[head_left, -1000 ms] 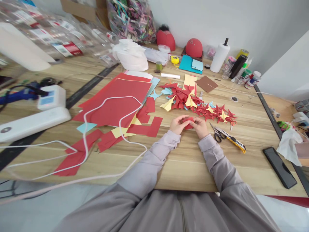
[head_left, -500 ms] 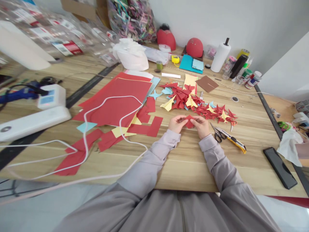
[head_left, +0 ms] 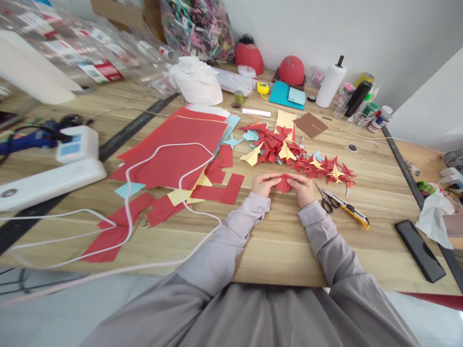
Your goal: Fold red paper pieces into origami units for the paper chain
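Observation:
A small folded piece of red paper [head_left: 284,184] is held between my two hands above the wooden table [head_left: 278,250]. My left hand [head_left: 263,185] pinches its left edge and my right hand [head_left: 301,189] pinches its right edge. A crease runs down the paper's middle. Just beyond my hands lies a pile of folded red, yellow and light blue paper shapes [head_left: 271,144], with a row of star-like ones [head_left: 321,168] to its right.
Right of my right hand lie black scissors [head_left: 327,203] and a yellow cutter [head_left: 352,214]; a phone [head_left: 419,250] is farther right. Large red sheets [head_left: 181,149], paper scraps [head_left: 231,189] and a white cable [head_left: 127,193] are on the left. Bottles [head_left: 379,119] stand at the back right.
The red paper between my hands now shows more of its surface and a centre crease. My hands have barely moved.

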